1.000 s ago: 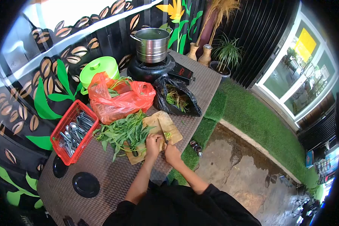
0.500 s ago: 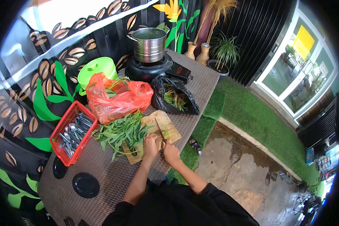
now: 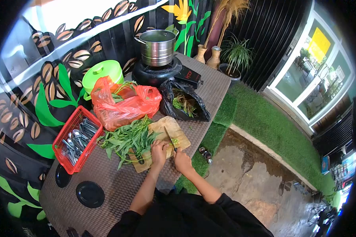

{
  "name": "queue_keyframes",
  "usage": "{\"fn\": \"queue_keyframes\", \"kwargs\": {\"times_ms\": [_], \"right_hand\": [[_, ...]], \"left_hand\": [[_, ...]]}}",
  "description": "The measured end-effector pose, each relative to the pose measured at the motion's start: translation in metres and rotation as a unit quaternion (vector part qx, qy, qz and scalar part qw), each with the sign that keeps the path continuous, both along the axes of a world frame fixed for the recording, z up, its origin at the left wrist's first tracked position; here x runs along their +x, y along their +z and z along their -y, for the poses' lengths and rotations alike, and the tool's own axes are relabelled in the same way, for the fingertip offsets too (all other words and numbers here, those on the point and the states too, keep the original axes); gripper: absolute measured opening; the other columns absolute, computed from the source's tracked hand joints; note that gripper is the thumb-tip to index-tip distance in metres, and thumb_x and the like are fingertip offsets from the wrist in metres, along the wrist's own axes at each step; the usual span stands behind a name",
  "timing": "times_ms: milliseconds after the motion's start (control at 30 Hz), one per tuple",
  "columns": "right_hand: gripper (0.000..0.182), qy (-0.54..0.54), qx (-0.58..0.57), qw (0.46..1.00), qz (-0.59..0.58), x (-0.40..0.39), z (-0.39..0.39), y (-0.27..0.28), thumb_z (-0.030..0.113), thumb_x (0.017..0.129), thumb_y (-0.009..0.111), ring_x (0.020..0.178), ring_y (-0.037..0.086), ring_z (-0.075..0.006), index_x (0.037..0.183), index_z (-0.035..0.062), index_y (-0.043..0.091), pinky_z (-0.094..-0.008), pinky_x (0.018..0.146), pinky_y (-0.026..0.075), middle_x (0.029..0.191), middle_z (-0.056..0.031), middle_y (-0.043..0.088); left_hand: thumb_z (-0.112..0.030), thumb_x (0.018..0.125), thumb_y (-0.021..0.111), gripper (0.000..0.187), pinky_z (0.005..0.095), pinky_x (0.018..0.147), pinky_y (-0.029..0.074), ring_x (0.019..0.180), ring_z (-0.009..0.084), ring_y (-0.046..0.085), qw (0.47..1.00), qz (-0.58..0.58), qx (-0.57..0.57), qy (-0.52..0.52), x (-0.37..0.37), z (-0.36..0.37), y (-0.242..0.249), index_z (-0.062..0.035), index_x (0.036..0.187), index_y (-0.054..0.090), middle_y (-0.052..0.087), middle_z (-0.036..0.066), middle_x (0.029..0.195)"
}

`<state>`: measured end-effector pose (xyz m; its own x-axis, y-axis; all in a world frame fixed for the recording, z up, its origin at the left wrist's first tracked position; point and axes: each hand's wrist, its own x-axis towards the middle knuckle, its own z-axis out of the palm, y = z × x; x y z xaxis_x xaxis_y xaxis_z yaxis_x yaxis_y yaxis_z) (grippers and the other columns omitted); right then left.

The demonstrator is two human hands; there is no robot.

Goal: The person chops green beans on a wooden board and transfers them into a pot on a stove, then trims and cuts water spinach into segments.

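Observation:
My right hand (image 3: 182,160) is wrapped round the handle of a knife (image 3: 169,136), its blade over a wooden cutting board (image 3: 178,127). Small cut green pieces (image 3: 175,141) lie beside the blade. My left hand (image 3: 159,151) is closed over the board, left of the knife, at the stem end of the leafy greens (image 3: 128,139); its fingertips are hard to make out. The greens spread over the board's left part and onto the table.
Behind the board are a red plastic bag (image 3: 124,104) and a black bag (image 3: 184,102) of greens. A pot (image 3: 157,48) stands on a stove (image 3: 156,72). A red basket (image 3: 76,138) of cutlery, a green container (image 3: 102,75) and black plates (image 3: 90,194) are leftward.
My right hand and the knife have shifted slightly right and toward me, a little farther from my left hand. My left hand has hardly moved.

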<state>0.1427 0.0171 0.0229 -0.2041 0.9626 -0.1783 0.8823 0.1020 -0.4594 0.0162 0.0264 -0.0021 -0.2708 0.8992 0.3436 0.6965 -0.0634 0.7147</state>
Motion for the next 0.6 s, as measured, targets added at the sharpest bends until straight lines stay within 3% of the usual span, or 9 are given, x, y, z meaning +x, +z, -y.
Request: {"fn": "queue_keyframes", "kwargs": {"times_ms": [267, 400, 467, 600], "right_hand": [[0.036, -0.008, -0.020, 0.999, -0.035, -0.016, -0.033, 0.008, 0.033, 0.092, 0.040, 0.085, 0.061, -0.0431, 0.104, 0.0000, 0.044, -0.0506, 0.073, 0.049, 0.088, -0.0278, 0.061], [0.035, -0.002, -0.024, 0.999, -0.046, -0.011, -0.014, 0.009, 0.033, 0.094, 0.037, 0.083, 0.060, -0.0443, 0.099, -0.0014, 0.043, -0.0509, 0.071, 0.049, 0.087, -0.0292, 0.060], [0.036, -0.038, -0.051, 0.998, -0.029, -0.018, -0.006, 0.006, 0.033, 0.094, 0.037, 0.081, 0.060, -0.0451, 0.101, -0.0021, 0.043, -0.0512, 0.070, 0.049, 0.084, -0.0293, 0.060], [0.040, -0.008, -0.032, 0.998, -0.052, -0.015, -0.025, 0.000, 0.034, 0.094, 0.037, 0.081, 0.060, -0.0456, 0.108, -0.0036, 0.041, -0.0518, 0.070, 0.048, 0.084, -0.0308, 0.060]], "left_hand": [[-0.010, 0.077, 0.062, 0.008, 0.0363, 0.080, 0.038, 0.088, 0.0266, 0.052, 1.000, -0.013, 0.008, 0.002, 0.001, 0.002, 0.004, -0.0034, 0.079, 0.066, 0.058, 0.008, 0.084], [-0.011, 0.077, 0.062, 0.008, 0.0362, 0.080, 0.038, 0.088, 0.0268, 0.052, 1.000, -0.016, 0.018, 0.012, 0.001, 0.001, 0.001, -0.0037, 0.080, 0.066, 0.058, 0.008, 0.083], [-0.011, 0.077, 0.063, 0.008, 0.0361, 0.079, 0.038, 0.087, 0.0271, 0.052, 0.999, -0.020, 0.027, 0.010, 0.001, 0.002, -0.001, -0.0043, 0.080, 0.066, 0.058, 0.008, 0.083], [-0.011, 0.076, 0.063, 0.008, 0.0361, 0.079, 0.038, 0.087, 0.0270, 0.052, 0.999, -0.019, 0.047, 0.002, 0.000, 0.005, 0.004, -0.0048, 0.080, 0.066, 0.058, 0.008, 0.082]]}}
